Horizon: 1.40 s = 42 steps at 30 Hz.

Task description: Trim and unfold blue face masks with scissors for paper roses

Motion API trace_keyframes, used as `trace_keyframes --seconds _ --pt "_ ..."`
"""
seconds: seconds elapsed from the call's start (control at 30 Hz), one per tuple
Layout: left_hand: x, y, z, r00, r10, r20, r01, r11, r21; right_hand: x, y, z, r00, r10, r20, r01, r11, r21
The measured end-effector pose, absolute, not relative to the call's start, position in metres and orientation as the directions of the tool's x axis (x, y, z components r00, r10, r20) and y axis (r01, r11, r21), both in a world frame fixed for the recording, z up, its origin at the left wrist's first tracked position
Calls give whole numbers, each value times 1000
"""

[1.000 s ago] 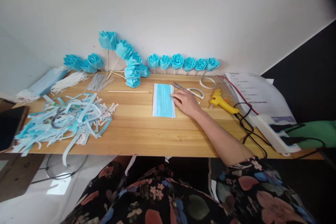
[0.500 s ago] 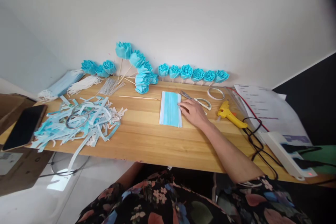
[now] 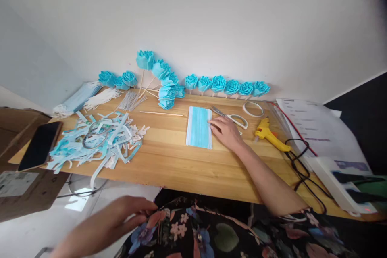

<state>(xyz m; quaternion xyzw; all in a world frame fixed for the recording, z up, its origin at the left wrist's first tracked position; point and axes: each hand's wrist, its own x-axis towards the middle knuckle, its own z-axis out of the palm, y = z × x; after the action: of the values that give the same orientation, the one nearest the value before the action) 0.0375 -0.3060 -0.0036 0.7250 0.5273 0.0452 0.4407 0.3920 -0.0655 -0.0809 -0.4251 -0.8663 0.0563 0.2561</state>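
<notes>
A pale-blue pleated face mask point(image 3: 199, 127) without visible ear loops lies flat on the wooden table. My right hand point(image 3: 226, 132) rests at its right edge, fingertips touching the edge and fingers loosely spread. Scissors point(image 3: 238, 120) with white handles lie just behind that hand, which partly covers them. In front of the table edge, close to my flowered shirt, is my left hand point(image 3: 130, 211). It is slightly blurred, its fingers stretched to the right and the thumb apart, with nothing seen in it. A thin wooden stick point(image 3: 161, 113) lies left of the mask.
Blue flowers point(image 3: 218, 84) on sticks line the wall. Scraps point(image 3: 121, 141) and tape rings lie left, near a phone point(image 3: 40, 146), wires point(image 3: 131, 101) and stacked masks point(image 3: 78, 98). Right are a tape roll point(image 3: 253, 109), a yellow glue gun point(image 3: 269, 135), papers point(image 3: 323, 129) and a power strip point(image 3: 338, 185).
My left hand has come into view from below the table edge, at the lower left. My right hand stays at the mask's edge. The whole view has shifted slightly.
</notes>
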Motion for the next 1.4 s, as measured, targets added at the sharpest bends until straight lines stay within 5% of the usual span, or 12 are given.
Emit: trace_keyframes --seconds 0.1,0.27,0.4,0.8,1.4 --pt "-17 -257 21 262 898 -353 809 -5 588 393 -65 -83 -499 762 413 712 632 -305" --pt "-86 -104 39 -246 969 -19 945 244 216 393 -65 -83 -503 747 435 692 649 -315" --pt "-108 -19 24 -383 922 65 914 367 176 393 -66 -83 -497 742 449 693 651 -310" --pt "-99 27 -17 -503 848 164 863 485 141 395 -65 -84 -499 729 468 680 664 -311" --pt "-85 6 56 -476 771 423 875 462 142 395 -65 -84 -501 741 446 680 656 -326"
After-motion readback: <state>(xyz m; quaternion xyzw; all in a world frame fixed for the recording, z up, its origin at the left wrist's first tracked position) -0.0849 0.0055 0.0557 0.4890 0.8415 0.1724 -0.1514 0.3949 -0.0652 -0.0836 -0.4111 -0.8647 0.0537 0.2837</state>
